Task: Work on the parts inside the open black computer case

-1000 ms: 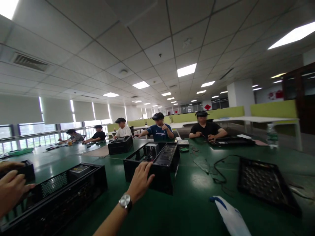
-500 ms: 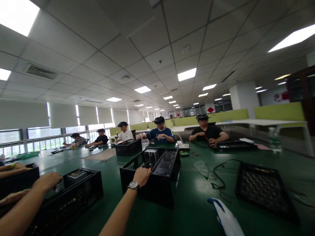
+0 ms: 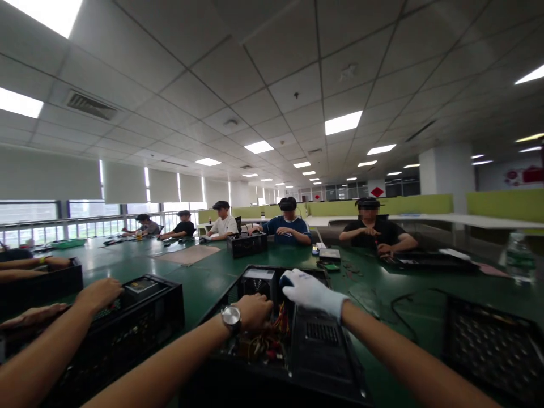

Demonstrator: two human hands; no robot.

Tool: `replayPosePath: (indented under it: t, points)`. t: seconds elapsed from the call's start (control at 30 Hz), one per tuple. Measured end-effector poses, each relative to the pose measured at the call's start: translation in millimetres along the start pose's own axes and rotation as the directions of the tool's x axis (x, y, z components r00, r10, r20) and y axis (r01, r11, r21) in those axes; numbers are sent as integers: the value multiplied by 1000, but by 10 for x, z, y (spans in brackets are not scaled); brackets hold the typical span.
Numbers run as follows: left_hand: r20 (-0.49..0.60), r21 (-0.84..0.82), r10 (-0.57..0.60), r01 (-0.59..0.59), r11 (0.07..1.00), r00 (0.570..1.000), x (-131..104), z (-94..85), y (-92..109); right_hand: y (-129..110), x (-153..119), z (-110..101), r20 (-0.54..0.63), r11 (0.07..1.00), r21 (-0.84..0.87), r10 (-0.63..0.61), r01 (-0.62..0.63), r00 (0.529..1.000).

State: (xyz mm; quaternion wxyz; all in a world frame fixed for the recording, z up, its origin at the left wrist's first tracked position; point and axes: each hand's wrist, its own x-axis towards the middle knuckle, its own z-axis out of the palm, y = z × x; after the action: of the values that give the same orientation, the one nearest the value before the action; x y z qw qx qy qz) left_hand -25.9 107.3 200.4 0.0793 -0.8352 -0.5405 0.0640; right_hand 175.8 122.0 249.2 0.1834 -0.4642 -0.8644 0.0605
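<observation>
The open black metal computer case on the green table is now reached into by both hands, the bare left hand curled over the coloured wires and the white-gloved right hand, newly brought in, laid half-open beside it.

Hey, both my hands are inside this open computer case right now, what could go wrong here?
The bare left hand with the wristwatch sits right over the loose coloured wires in the open black computer case; the metal watch could snag them or touch contacts. The white-gloved right hand reaches over the case's fan end; its fabric might catch on an edge.
</observation>
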Motion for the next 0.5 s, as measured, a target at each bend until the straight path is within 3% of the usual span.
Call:
replayPosePath:
  t: [0.13, 0.27, 0.37, 0.5]
  points:
    - [143, 29, 74, -79, 996, 987, 542, 71, -271, -101, 555, 377, 285, 987, -156, 14, 32, 959]
    - [240, 23, 164, -174, 984, 957, 852, 194, -427, -14, 784, 589, 414, 957, -276, 32, 92, 910]
    - [255, 41, 181, -198, 979, 950, 882, 283, -528, 56, 941, 658, 453, 939, -322, 39, 123, 891]
    - [168, 100, 142, -160, 982, 975, 702, 248, -743, 68, 1255, 797, 497, 923, -350, 40, 158, 867]
